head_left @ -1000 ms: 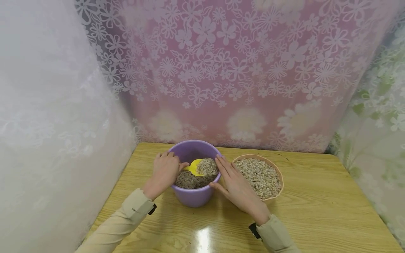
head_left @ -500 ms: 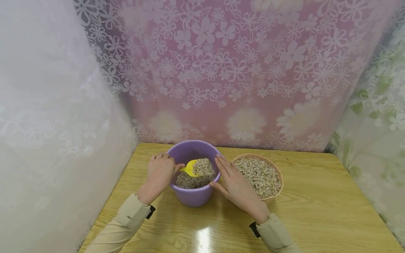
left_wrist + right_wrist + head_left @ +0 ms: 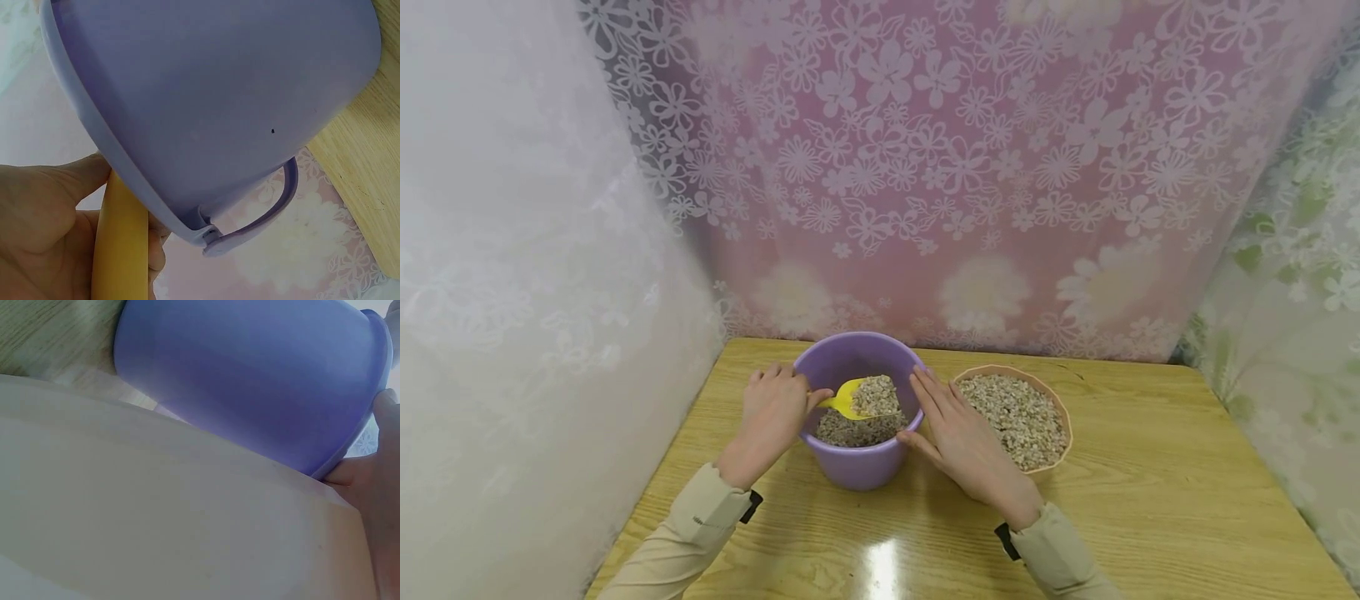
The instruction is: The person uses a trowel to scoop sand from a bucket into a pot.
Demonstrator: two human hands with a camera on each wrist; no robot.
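My left hand (image 3: pixel 772 421) grips a yellow scoop (image 3: pixel 844 400) at the left side of a purple bucket (image 3: pixel 857 471). Its blade, heaped with pale pebble-like grains (image 3: pixel 876 396), is over the bucket's mouth. In the left wrist view the fingers curl round the thick yellow handle (image 3: pixel 122 250), close to the rim. Darker, similar grains (image 3: pixel 857 429) lie inside the bucket. On the opposite side, my right hand (image 3: pixel 966 450) rests straight fingers on the bucket's rim, its thumb at the near edge.
Right of the bucket stands an orange-pink bowl (image 3: pixel 1068 433) filled with the same pale grains, partly behind my right hand. Both containers are on a wooden table (image 3: pixel 1165 492). A pink floral curtain (image 3: pixel 910 208) hangs behind, with pale sheets at both sides.
My left hand has drawn leftward, taking the loaded scoop toward the bucket's left rim. The right hand keeps its place, and the bucket and bowl stay put.
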